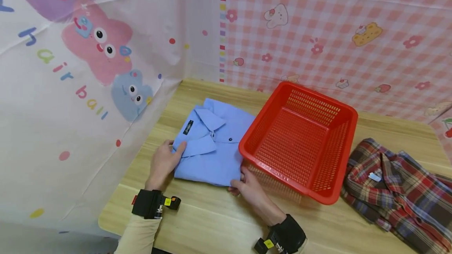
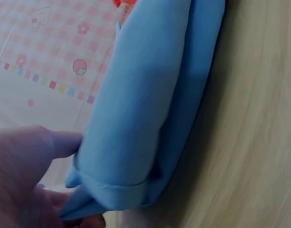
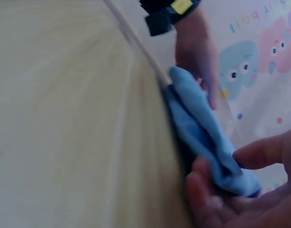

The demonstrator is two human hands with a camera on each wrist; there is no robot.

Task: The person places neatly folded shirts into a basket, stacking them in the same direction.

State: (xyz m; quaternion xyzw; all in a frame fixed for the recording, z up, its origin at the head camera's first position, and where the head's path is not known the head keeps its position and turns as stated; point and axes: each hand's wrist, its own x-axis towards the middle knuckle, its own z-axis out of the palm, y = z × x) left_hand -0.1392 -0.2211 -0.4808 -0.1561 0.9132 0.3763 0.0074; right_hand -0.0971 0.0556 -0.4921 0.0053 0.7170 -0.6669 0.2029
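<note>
A folded blue collared shirt point(image 1: 226, 160) lies on the wooden table, its collar and dark label facing up. My left hand point(image 1: 164, 162) grips its left edge, thumb on top by the collar; in the left wrist view the fingers go beneath the folded cloth point(image 2: 131, 104). At the near right corner, my right hand point(image 1: 249, 185) pinches the shirt between thumb and fingers. The right wrist view shows that thumb over the layered blue edge point(image 3: 202, 123) and fingertips below it. The shirt's far right part is hidden behind the red basket's rim.
A red plastic basket point(image 1: 259, 161) with perforated walls stands right of the shirt, its near side overhanging close to my right hand. Further right lies a folded plaid shirt point(image 1: 399, 195). Printed cloths point(image 1: 300, 50) hang behind and at the left of the table point(image 1: 201, 214).
</note>
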